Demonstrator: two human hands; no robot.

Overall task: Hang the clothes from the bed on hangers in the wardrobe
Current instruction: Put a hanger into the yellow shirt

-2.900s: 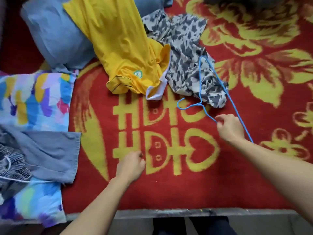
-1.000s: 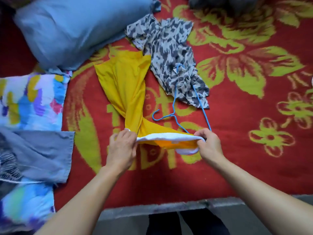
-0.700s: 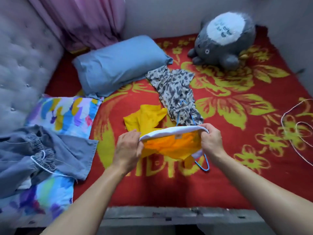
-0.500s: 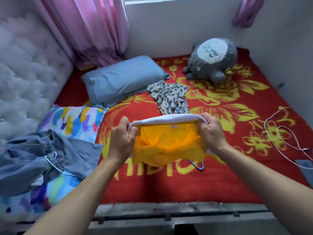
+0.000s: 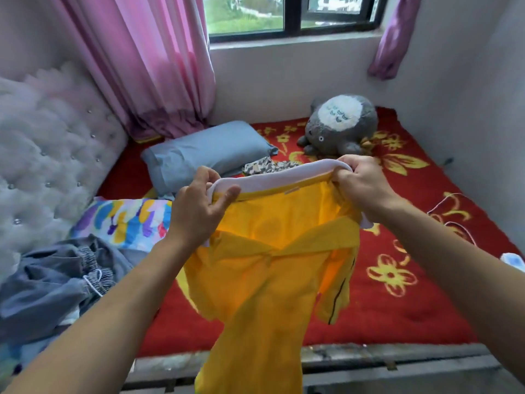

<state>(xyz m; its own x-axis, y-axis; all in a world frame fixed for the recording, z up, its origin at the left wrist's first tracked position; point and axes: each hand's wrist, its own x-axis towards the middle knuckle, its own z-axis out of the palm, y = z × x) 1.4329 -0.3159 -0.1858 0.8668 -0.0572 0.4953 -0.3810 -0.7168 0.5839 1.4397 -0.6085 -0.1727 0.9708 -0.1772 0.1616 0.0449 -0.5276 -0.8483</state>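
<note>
While both hands, L (image 5: 200, 207) & R (image 5: 362, 184), pinch its white collar (image 5: 272, 173), yellow shirt (image 5: 267, 277) hangs btwn/below them.

White walls (image 5: 298, 72), dark-framed daylit window (image 5: 289, 15), pink curtain (image 5: 159, 61), tufted headboard (image 5: 51, 155).

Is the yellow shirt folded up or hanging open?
Hanging open. Both hands, left hand and right hand, stretch the white collar wide while the yellow shirt dangles loose below.
</note>
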